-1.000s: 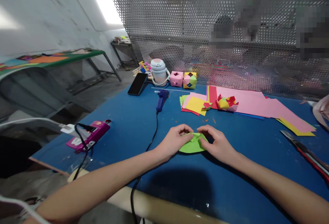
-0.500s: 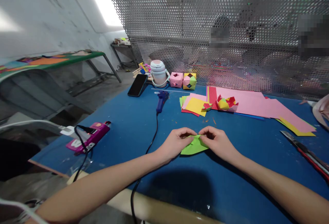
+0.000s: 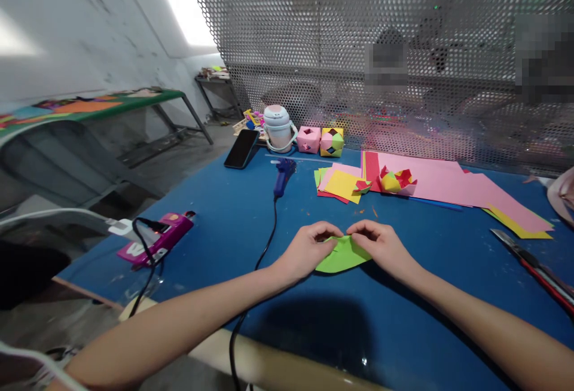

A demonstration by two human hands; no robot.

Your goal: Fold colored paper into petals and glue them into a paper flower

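A folded piece of green paper (image 3: 341, 257) lies on the blue table (image 3: 403, 319) in front of me. My left hand (image 3: 307, 249) pinches its left upper edge with bent fingers. My right hand (image 3: 381, 246) pinches the right upper edge, fingertips close to those of the left. The paper's near side bulges down toward me. Both forearms reach in from the bottom of the view.
Behind the hands lie coloured paper squares (image 3: 341, 183), a half-made paper model (image 3: 397, 179) and pink sheets (image 3: 448, 185). A glue gun (image 3: 283, 173) trails its cord toward me. A phone (image 3: 241, 147), a white jar (image 3: 278, 128), two paper cubes (image 3: 320, 140), a pink device (image 3: 155, 238) and a cutter (image 3: 536, 268) are about.
Both hands have kept their hold on the green paper and shifted slightly; the fold has been worked so the paper's right side now shows more beside my right hand.
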